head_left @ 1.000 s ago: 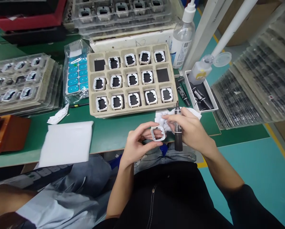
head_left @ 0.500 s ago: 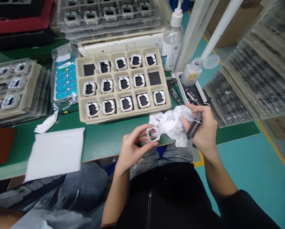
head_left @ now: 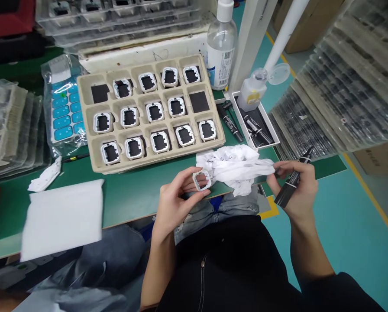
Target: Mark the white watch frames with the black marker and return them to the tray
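My left hand (head_left: 174,199) is closed, pinching a white, rounded-square watch case (head_left: 202,180) by its edges above the table's front edge. The case's open middle shows. My right hand (head_left: 296,190) is closed too, with a black marker pen (head_left: 289,186) lying across the palm and fingers. Between its thumb and fingertips it also grips a corner of a crumpled white cloth (head_left: 234,164), which is stretched toward it. Dark marks spot the cloth. Behind the hands, a beige compartment tray (head_left: 158,160) holds several similar watch cases; two of its compartments show only dark pads.
Marker pens (head_left: 231,125) and a white box (head_left: 273,141) with a small flip-top bottle (head_left: 252,91) lie right of the tray. A pump bottle (head_left: 220,56) stands behind. Stacked clear trays (head_left: 337,86) rise at right. White foam sheet (head_left: 62,216) overhangs the table at left.
My right hand has moved right, pulling a corner of the cloth out with it, marker still held. My left hand keeps the watch case nearly in place. The view has shifted slightly.
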Action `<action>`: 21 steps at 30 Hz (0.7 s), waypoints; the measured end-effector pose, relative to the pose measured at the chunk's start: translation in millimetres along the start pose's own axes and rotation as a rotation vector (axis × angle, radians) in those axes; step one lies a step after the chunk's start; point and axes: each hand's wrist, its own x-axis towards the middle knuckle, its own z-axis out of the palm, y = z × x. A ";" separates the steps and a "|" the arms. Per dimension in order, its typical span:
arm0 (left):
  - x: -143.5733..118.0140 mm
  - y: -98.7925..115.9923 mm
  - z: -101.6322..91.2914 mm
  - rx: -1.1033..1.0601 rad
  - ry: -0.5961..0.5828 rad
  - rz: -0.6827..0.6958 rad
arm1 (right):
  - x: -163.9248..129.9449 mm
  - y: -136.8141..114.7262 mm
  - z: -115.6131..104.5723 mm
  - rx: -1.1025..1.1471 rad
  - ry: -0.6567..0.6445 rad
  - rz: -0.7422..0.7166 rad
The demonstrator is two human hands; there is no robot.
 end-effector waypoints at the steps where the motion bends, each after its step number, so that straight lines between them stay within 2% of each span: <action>1: 0.3 0.1 0.4 0.009 -0.004 0.001 | -6.7 3.9 -3.5 -0.030 -0.018 0.003; 4: 0.7 0.4 1.3 0.007 0.001 0.028 | -14.7 2.4 -10.4 -0.052 -0.012 -0.027; 8: 0.2 -0.5 1.7 -0.027 0.023 0.105 | 9.2 -30.1 -6.1 -0.008 0.089 -0.191; 10: -0.6 -1.9 1.3 -0.042 0.041 0.157 | 30.1 -48.0 3.1 -0.007 -0.034 -0.242; 12: -1.7 -3.9 0.4 -0.061 0.075 0.213 | 48.6 -60.0 14.7 -0.017 -0.212 -0.291; 15: -3.4 -7.3 0.0 -0.085 0.151 0.277 | 60.7 -65.1 28.6 -0.018 -0.370 -0.364; 18: -4.0 -10.2 2.6 -0.106 0.250 0.320 | 53.9 -61.0 31.5 0.016 -0.354 -0.417; 21: -3.6 -12.2 6.3 -0.121 0.322 0.366 | 41.3 -53.8 27.7 0.122 -0.280 -0.422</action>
